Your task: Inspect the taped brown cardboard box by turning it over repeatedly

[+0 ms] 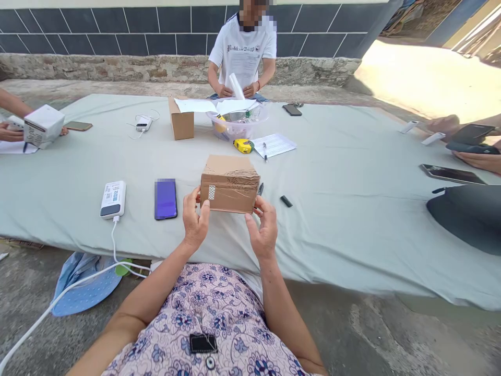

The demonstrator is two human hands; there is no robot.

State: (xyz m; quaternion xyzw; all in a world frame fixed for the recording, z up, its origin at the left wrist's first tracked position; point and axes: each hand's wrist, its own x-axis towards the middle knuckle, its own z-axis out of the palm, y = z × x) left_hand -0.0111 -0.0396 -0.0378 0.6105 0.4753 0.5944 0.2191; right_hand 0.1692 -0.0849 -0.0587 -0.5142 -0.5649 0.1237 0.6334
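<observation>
Creased, rectangular cardboard box (230, 192)

Hands (194, 219) holding cardboard box (225, 194) (creased upper right); yellow tape measure (243, 146) beyond.

Here we are at head height, one camera looking forward and down, patterned clothing (211, 308) right at the near edge, the cardboard box (229, 198) close at centre, the desk (352, 172) stretching left and right (a wide sweep, this!), tiled wall (129, 34) far beyond.
</observation>
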